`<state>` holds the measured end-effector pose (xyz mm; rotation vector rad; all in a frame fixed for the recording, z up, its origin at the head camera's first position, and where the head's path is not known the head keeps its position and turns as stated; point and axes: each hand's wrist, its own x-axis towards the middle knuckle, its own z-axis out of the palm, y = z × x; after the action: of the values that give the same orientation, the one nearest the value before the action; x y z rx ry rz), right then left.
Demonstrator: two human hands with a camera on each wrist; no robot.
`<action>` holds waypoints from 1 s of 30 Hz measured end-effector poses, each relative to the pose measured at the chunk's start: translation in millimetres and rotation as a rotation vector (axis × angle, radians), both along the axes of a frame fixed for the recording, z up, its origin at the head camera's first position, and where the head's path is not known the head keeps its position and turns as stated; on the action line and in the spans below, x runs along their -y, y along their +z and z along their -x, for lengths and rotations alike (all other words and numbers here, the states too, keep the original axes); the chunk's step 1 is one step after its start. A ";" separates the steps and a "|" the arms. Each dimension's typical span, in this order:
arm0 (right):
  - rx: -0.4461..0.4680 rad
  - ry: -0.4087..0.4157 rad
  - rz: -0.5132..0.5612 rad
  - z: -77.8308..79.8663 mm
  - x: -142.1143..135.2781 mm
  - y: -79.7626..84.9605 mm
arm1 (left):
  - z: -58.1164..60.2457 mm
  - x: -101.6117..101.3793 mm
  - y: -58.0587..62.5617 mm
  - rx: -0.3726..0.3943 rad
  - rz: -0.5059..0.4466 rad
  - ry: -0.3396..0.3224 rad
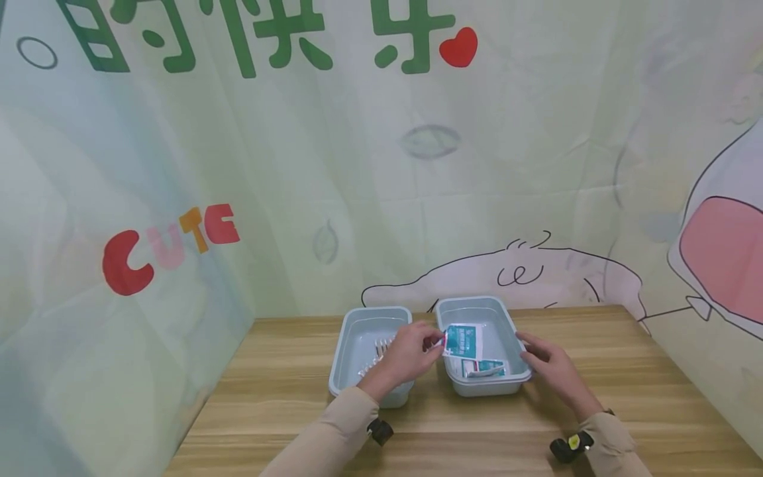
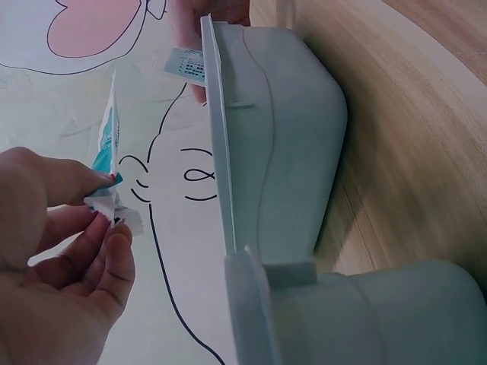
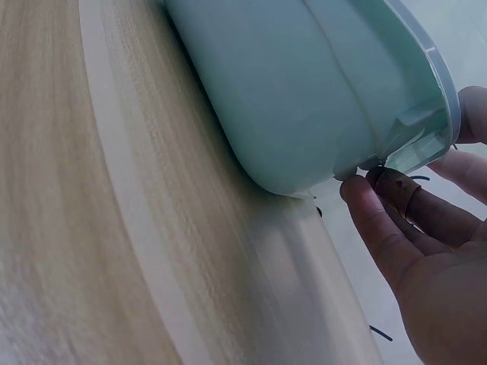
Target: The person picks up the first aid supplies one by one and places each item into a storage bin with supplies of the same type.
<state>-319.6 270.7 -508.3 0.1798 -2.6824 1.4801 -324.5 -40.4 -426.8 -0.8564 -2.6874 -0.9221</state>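
My left hand (image 1: pixel 411 354) pinches one edge of a teal and white sachet (image 1: pixel 462 341), which hangs over the right light-blue plastic tub (image 1: pixel 503 318). In the left wrist view the sachet (image 2: pixel 109 148) stands edge-on above thumb and fingers, its lower end crumpled. Another teal and white packet (image 1: pixel 484 368) lies inside the right tub near its front wall. At that tub's right side, my right hand (image 1: pixel 554 368) grips the rim. The right wrist view shows its fingers (image 3: pixel 380 220) bent under the rim at a corner.
To the left stands a second light-blue tub (image 1: pixel 340 361) with white plastic forks (image 1: pixel 381 346) in it, partly hidden by my left hand and forearm. Both tubs rest on a wood-grain table (image 1: pixel 256 397). A printed cloth backdrop (image 1: pixel 357 185) rises behind the table.
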 end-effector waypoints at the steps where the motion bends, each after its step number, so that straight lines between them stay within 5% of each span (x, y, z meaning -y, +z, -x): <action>1: -0.001 0.002 -0.003 -0.1 0.1 0.4 | 0.1 -0.6 0.1 -0.002 0.003 0.000; 30: 0.030 0.012 0.012 1.1 -1.0 -0.5 | 12.9 -23.0 -8.7 -0.033 0.038 -0.039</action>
<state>-320.7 271.7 -508.8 0.1748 -2.6999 1.5149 -337.4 -17.4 -435.5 -0.9270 -2.6774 -0.8593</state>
